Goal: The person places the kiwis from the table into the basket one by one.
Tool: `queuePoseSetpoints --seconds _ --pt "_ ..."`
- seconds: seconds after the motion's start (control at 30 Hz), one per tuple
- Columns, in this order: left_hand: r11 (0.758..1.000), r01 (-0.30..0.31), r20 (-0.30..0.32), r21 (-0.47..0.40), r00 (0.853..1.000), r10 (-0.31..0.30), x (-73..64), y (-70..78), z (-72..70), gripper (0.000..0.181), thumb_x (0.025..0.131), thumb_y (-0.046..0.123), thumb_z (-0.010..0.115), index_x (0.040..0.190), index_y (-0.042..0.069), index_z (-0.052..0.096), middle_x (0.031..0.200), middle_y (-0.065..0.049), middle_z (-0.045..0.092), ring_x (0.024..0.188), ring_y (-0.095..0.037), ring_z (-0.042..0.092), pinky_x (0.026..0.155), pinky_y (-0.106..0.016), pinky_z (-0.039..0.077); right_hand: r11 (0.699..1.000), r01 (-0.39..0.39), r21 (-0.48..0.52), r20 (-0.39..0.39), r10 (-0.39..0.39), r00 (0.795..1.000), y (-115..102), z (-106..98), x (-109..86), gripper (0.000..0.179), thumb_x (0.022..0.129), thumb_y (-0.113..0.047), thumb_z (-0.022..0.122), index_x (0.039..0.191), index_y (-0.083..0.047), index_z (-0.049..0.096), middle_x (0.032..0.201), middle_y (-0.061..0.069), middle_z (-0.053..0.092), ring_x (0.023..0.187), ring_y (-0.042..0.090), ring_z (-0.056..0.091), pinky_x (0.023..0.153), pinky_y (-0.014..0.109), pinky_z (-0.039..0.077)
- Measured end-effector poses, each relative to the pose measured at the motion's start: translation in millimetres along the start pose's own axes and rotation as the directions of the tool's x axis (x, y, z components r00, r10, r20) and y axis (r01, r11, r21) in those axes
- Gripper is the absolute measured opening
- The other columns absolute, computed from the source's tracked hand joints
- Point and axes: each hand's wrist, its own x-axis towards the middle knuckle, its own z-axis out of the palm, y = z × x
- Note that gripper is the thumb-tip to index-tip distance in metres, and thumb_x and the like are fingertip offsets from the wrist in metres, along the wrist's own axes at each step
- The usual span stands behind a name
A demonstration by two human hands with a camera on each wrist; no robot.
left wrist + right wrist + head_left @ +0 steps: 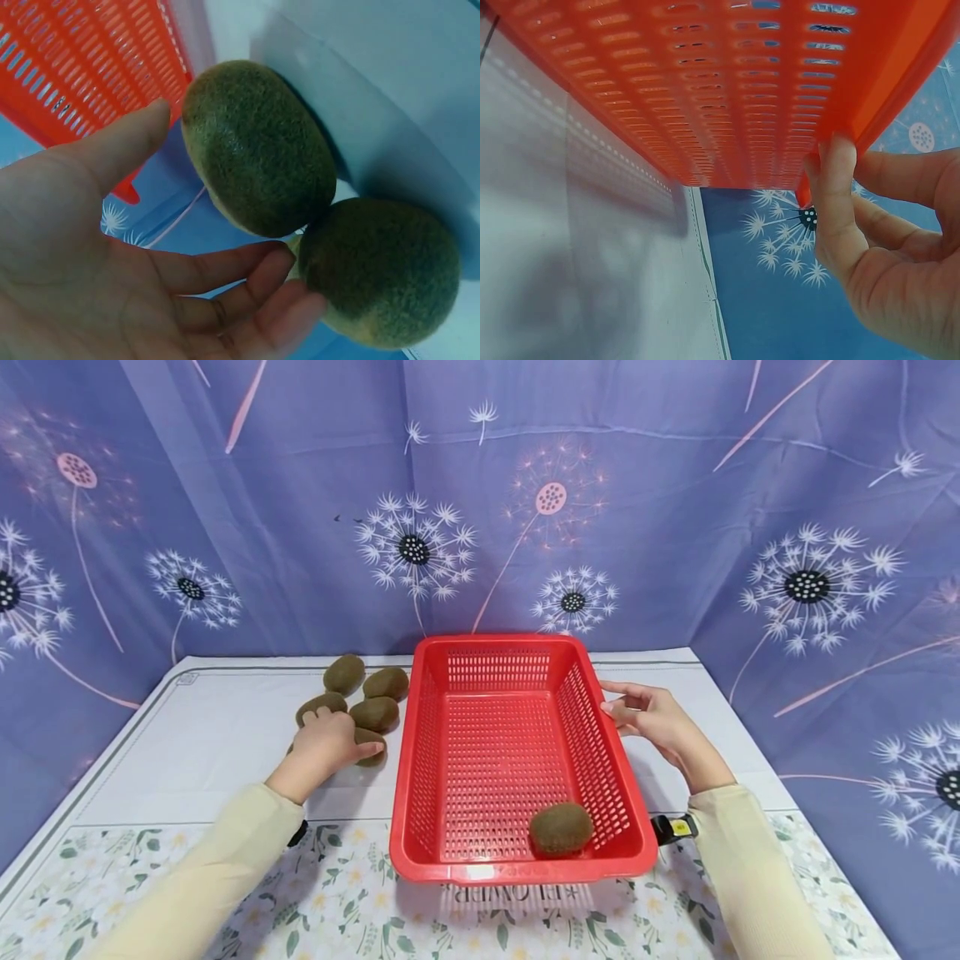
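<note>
Several brown fuzzy kiwis lie in a cluster left of a red plastic basket. My left hand is over the near part of that cluster. In the left wrist view, its thumb is spread from the fingers, with one kiwi just ahead of the gap between them. The fingertips overlap the edge of a second kiwi. My right hand is at the basket's right side, thumb and index finger pinching the rim. Inside the basket, a single kiwi sits at the near right corner.
The table has a white cover, with a floral-printed strip along its front. A blue-purple curtain with dandelion prints hangs behind and at both sides. The basket's far rim stands close to the curtain.
</note>
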Motion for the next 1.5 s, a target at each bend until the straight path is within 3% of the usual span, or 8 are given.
queuePoseSetpoints --seconds 0.2,0.43,0.7,1.03,1.23,1.5 --pt "0.999 0.054 0.001 0.006 0.999 -0.054 0.5 3.0 5.1 0.054 0.082 0.05 0.071 0.083 -0.003 0.067 0.096 -0.032 0.047 0.097 -0.048 0.044 0.065 -0.053 0.048 1.0 0.004 -0.005 0.0 -0.004 1.0 1.5 -0.3 0.3 0.055 0.095 -0.01 0.06 0.143 0.005 0.039 0.099 0.009 0.064 0.076 0.012 0.068 0.073 0.028 0.056" --pt "0.997 0.072 0.036 -0.004 0.997 -0.071 3.3 4.7 7.6 0.058 0.079 0.049 0.074 0.091 -0.008 0.066 0.098 -0.03 0.044 0.1 -0.046 0.043 0.067 -0.053 0.049 1.0 0.011 -0.002 0.002 -0.011 1.0 3.1 -0.7 1.2 0.054 0.095 -0.01 0.06 0.143 0.005 0.039 0.099 0.009 0.064 0.076 0.012 0.068 0.073 0.028 0.056" --pt "0.996 0.073 0.0 0.047 0.997 -0.073 8.6 7.0 13.4 0.065 0.074 0.05 0.078 0.096 -0.01 0.066 0.102 -0.033 0.045 0.102 -0.045 0.041 0.068 -0.051 0.049 1.0 0.01 0.0 0.0 -0.01 1.0 2.6 -1.0 0.7 0.054 0.095 -0.01 0.059 0.143 0.005 0.039 0.098 0.008 0.064 0.076 0.011 0.067 0.073 0.028 0.056" --pt "0.994 0.108 -0.007 -0.006 0.994 -0.108 9.9 6.1 15.7 0.072 0.068 0.046 0.08 0.102 -0.015 0.061 0.104 -0.032 0.044 0.105 -0.046 0.041 0.071 -0.052 0.049 1.0 0.01 0.002 0.002 -0.01 1.0 2.7 -0.9 0.4 0.053 0.095 -0.008 0.059 0.143 0.005 0.039 0.098 0.008 0.064 0.076 0.011 0.068 0.073 0.028 0.056" --pt "0.995 0.093 -0.007 -0.034 0.996 -0.093 7.3 5.7 9.0 0.072 0.067 0.045 0.081 0.102 -0.014 0.059 0.105 -0.03 0.042 0.103 -0.044 0.04 0.071 -0.053 0.048 1.0 0.01 0.005 0.005 -0.01 1.0 2.0 -1.0 0.1 0.053 0.095 -0.009 0.059 0.143 0.005 0.039 0.098 0.009 0.063 0.076 0.011 0.067 0.073 0.028 0.056" --pt "0.999 0.035 -0.055 -0.013 0.998 -0.036 4.6 3.6 0.1 0.087 0.067 0.046 0.082 0.112 -0.021 0.05 0.111 -0.039 0.043 0.104 -0.05 0.041 0.076 -0.056 0.047 1.0 0.009 -0.002 0.002 -0.009 1.0 2.2 -0.7 0.1 0.053 0.095 -0.008 0.059 0.143 0.004 0.04 0.099 0.01 0.063 0.076 0.011 0.068 0.073 0.028 0.056"
